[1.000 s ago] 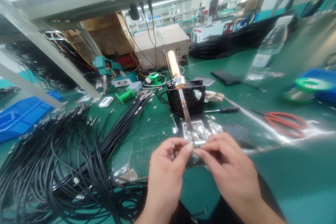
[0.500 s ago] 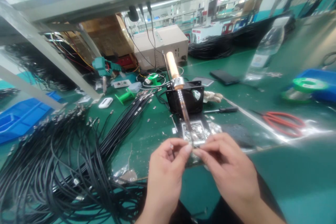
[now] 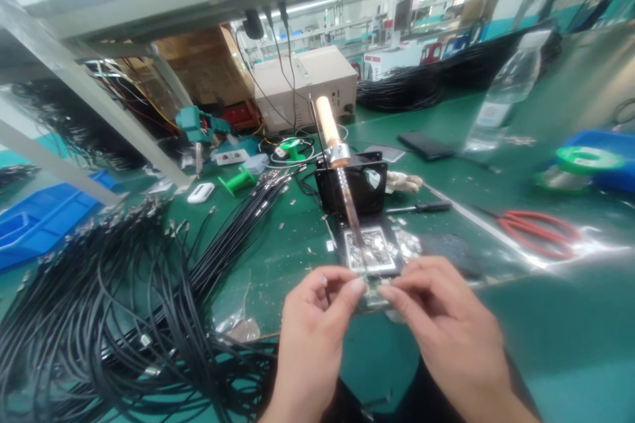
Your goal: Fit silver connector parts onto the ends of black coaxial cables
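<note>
Both my hands are at the bench's front edge, just below the tip of a wooden-handled soldering iron (image 3: 333,132). The iron slants downward, held in a stand, its tip over a white-rimmed tray (image 3: 391,267) of silvery solder scraps. My left hand (image 3: 317,324) pinches thumb to forefinger, and a short piece of black cable (image 3: 326,292) with a shiny end shows in its curled fingers. My right hand (image 3: 446,324) also pinches, with its fingertips a little right of the left ones; what they hold is too small and blurred to name.
Bundled black cables (image 3: 149,297) with metal ends cover the left side. Behind the iron stands a black fan (image 3: 352,188). A screwdriver (image 3: 426,207), red-handled scissors (image 3: 540,231), a phone (image 3: 425,144), a water bottle (image 3: 508,89) and a solder spool (image 3: 585,162) lie or stand right.
My right hand has shifted slightly right and down, so a gap now shows between the fingertips of both hands. My left hand has barely moved.
</note>
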A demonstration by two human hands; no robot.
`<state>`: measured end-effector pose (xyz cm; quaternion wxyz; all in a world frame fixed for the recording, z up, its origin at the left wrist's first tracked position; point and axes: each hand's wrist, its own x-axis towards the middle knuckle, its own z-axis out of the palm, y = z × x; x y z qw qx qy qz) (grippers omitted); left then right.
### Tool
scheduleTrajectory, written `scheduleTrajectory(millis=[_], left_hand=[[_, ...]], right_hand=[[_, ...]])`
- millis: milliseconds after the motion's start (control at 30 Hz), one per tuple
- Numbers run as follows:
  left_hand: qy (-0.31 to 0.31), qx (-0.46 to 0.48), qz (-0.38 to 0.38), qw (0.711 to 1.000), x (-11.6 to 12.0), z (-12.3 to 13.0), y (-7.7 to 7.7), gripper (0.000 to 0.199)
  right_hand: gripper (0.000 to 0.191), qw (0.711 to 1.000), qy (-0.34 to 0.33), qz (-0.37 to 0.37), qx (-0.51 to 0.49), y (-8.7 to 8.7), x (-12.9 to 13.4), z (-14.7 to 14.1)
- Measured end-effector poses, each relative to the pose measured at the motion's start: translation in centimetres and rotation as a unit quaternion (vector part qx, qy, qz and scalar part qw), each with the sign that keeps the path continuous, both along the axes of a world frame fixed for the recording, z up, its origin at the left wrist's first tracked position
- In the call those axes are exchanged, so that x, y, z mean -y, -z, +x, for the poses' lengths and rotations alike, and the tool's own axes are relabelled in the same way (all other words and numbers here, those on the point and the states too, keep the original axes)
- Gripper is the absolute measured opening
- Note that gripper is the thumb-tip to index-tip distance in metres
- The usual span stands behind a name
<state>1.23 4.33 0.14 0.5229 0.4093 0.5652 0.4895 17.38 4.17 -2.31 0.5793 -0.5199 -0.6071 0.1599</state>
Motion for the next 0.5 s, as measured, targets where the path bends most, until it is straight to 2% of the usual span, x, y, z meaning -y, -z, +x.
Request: scheduleTrajectory(millis=[300, 500], left_hand=[[-0.003, -0.017, -0.003, 1.000, 0.7, -0.3, 0.3, 0.032], [0.005, -0.025, -0.014, 1.000, 1.4, -0.4, 0.6, 0.031]], right_hand=[[0.020, 1.000, -0.004, -0.017, 0.004, -0.1, 0.7, 0.4], [0.029, 0.997, -0.002, -0.076, -0.016, 0.1, 1.8, 0.4]])
